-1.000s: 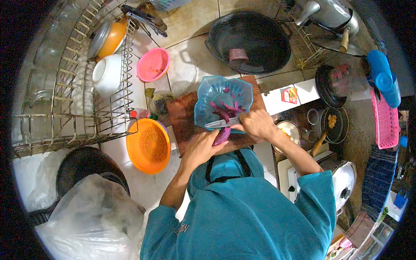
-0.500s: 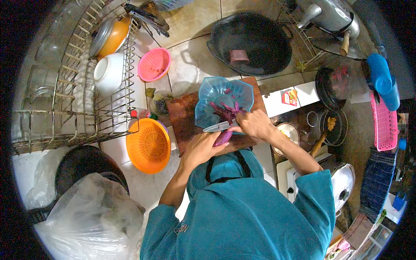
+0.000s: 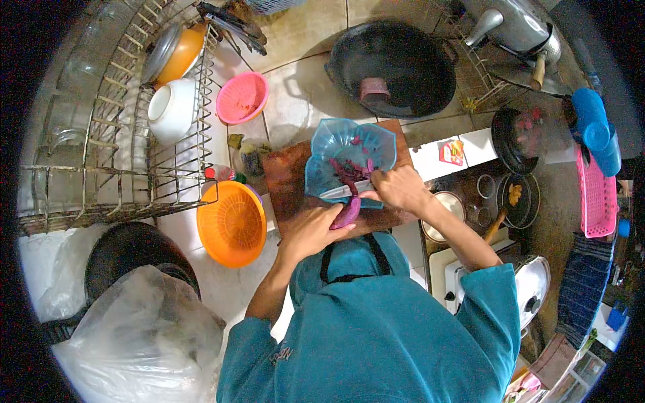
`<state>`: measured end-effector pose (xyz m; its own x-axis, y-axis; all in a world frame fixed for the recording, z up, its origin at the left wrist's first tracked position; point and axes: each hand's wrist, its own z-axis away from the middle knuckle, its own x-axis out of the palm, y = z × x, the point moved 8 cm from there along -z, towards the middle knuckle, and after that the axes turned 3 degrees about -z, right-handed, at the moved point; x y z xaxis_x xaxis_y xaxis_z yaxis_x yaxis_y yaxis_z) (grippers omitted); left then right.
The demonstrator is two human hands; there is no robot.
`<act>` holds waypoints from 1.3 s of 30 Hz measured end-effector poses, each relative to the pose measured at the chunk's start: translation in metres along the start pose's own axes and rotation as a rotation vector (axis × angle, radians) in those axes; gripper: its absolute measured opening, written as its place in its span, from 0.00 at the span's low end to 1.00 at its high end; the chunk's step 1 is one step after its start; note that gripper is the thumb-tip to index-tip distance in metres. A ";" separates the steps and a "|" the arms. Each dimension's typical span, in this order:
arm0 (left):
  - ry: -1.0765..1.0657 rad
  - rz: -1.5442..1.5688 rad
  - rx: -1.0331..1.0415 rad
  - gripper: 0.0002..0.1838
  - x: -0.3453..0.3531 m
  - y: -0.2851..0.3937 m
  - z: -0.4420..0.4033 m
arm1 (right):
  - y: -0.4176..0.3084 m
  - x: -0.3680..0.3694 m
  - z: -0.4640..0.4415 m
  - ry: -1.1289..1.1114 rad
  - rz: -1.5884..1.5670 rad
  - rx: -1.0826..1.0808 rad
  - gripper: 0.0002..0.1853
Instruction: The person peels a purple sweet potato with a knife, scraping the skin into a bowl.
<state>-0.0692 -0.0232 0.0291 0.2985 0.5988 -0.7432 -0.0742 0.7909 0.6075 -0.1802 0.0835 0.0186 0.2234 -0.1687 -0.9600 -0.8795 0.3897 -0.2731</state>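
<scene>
Compared with half a second ago, the grey-bladed knife [image 3: 335,192] sits slightly farther over the translucent blue plastic bowl [image 3: 321,160], a dark purple strip [image 3: 352,189] crossing its blade.

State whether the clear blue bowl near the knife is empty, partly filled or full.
Partly filled: some purple pieces lie inside the blue bowl, while much of its wall shows bare.

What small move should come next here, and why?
Probably a short knife stroke by the right hand, with the left hand steadying the purple vegetable: the knife is at the vegetable's far end, by the near side of the blue bowl, and purple pieces lie in that bowl.
</scene>
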 end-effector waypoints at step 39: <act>-0.133 0.130 0.065 0.23 0.009 -0.002 -0.010 | 0.012 0.022 0.000 -0.099 -0.261 0.076 0.31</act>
<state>-0.0756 -0.0182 0.0183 0.4139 0.6703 -0.6159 -0.0603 0.6953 0.7162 -0.1859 0.0842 -0.0053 0.4813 -0.1849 -0.8569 -0.7537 0.4119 -0.5122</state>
